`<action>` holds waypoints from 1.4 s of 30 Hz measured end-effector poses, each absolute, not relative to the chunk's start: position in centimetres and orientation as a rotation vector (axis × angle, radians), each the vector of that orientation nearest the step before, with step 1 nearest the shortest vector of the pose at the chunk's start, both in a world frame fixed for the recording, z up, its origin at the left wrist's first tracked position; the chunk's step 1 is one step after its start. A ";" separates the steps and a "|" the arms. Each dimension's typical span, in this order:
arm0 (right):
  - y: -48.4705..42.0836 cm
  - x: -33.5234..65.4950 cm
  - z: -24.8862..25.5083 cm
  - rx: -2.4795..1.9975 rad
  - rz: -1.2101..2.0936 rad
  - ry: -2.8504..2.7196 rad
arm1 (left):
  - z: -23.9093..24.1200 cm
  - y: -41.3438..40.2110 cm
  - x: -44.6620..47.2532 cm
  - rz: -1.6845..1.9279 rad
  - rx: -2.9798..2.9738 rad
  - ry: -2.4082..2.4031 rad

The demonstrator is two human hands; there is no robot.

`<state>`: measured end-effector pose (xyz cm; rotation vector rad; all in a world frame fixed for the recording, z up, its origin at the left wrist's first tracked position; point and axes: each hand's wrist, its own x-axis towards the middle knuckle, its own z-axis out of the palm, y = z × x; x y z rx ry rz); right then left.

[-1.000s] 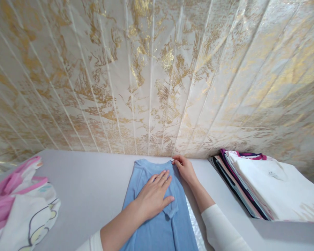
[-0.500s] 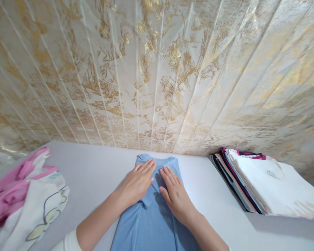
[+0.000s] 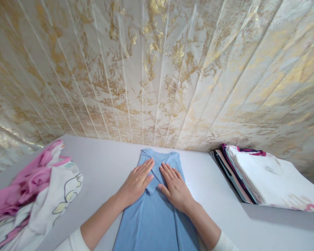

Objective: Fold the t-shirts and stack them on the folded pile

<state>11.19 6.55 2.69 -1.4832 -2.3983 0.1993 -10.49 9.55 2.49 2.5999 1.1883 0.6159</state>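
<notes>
The blue garment (image 3: 157, 223) lies flat on the table, in the lower middle of the frame, its neckline just short of the table's far edge and its lower end running out of the bottom of the frame. Its side edges spread toward the bottom. Its long axis runs nearly straight up the frame, neck end at the top. Folded fabric crosses its upper part, with a dark slanting slit between the hands.

The left hand (image 3: 136, 182) rests on the garment's upper left, and the right hand (image 3: 176, 190) on its upper right. Each grip is spread flat, palm down, fingers nearly straight and pinching nothing.

Outward, a strip of pale table (image 3: 102, 167) shows on either side of the garment. The strip at left reaches a crumpled pink-and-white garment (image 3: 36, 188); that at right reaches a stack of folded clothes (image 3: 274, 181), white on top. Beyond the far edge, a gold-patterned covering (image 3: 157, 87) fills the upper frame.
</notes>
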 end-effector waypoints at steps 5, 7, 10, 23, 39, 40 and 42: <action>3.4 10.6 4.5 -1.254 0.294 -2.377 | 3.0 8.0 -12.6 0.743 2.591 1.086; 1.1 9.2 5.2 -1.149 0.319 -2.417 | 3.0 7.4 -13.2 0.712 2.631 1.053; -1.5 6.8 5.1 -1.051 0.301 -2.479 | 3.0 6.7 -13.6 0.688 2.656 1.074; -2.0 4.1 3.5 -0.883 0.231 -2.450 | 1.7 6.2 -13.6 0.564 2.693 1.120; -3.3 6.3 6.0 -0.944 0.707 -2.290 | 2.6 4.9 -13.5 0.559 2.719 1.108; -3.8 6.6 6.2 -0.966 0.694 -2.284 | 2.7 4.5 -13.5 0.571 2.719 1.104; -5.0 7.0 6.0 -0.951 0.620 -2.313 | 2.8 3.5 -13.6 0.582 2.720 1.110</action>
